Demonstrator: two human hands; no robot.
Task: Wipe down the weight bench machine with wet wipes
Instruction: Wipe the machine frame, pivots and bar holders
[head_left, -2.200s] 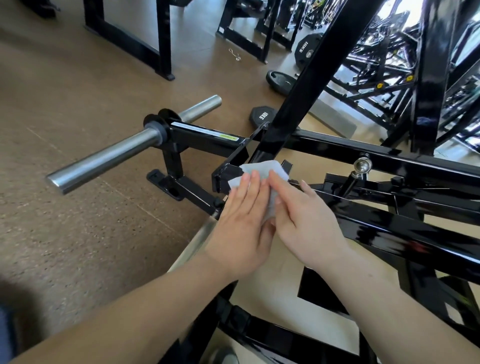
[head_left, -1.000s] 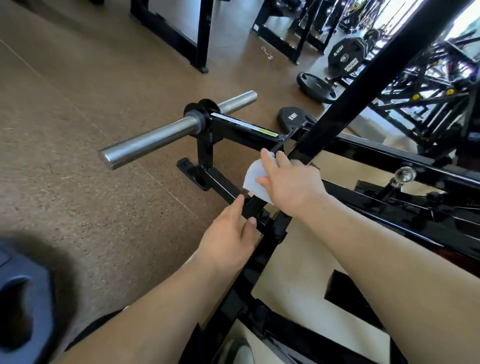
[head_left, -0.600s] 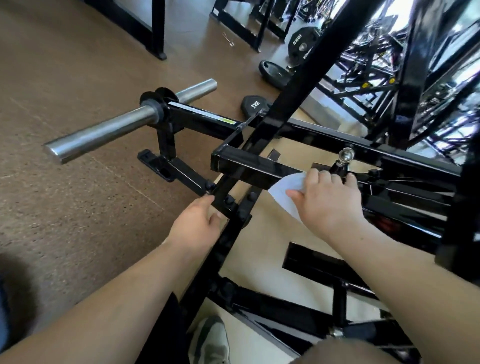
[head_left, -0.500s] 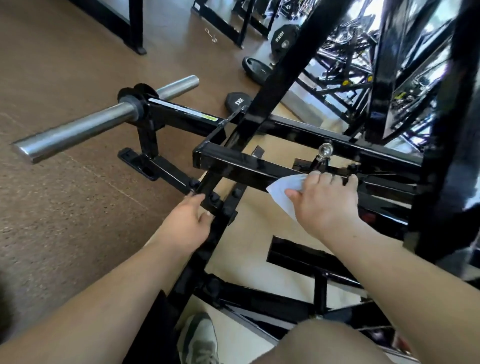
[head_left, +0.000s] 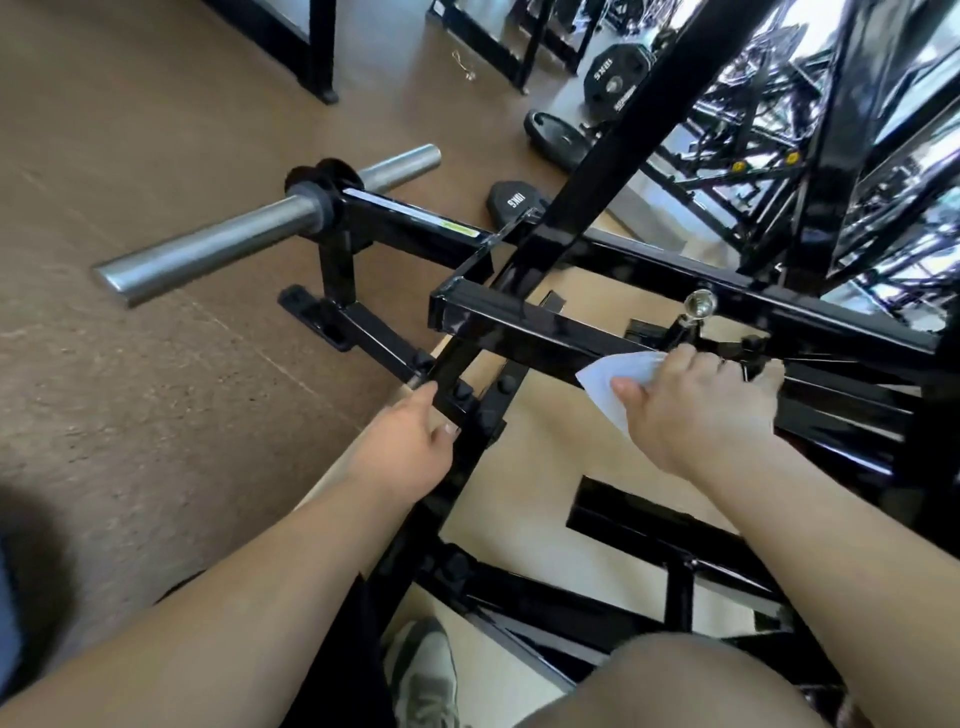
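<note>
Gym floor, seen from above over both forearms. The weight bench machine is a glossy black steel frame that fills the middle and right of the view. The right hand is on a horizontal square crossbar and holds a white wet wipe against it. Its fingers are curled close together over the top of the bar, and the thumb pinches the wipe from the near side. A loose corner of wipe sticks out to the left of the hand. A chrome knob stands just beyond the knuckles, apart from them. The left hand is lower and to the left, gripping a slanted tube of the frame beside a cluster of bolt heads. The forefinger lies along the tube and the thumb crosses its near face. The other fingers are hidden behind the tube, so their position cannot be told. A steel sleeve juts out to the left from the frame. Beyond it are black weight plates: one flat close to the frame, one flat farther off, one upright. The floor is brown and speckled, with a paler mat under the frame. A grey shoe and a bare knee show at the bottom edge.
</note>
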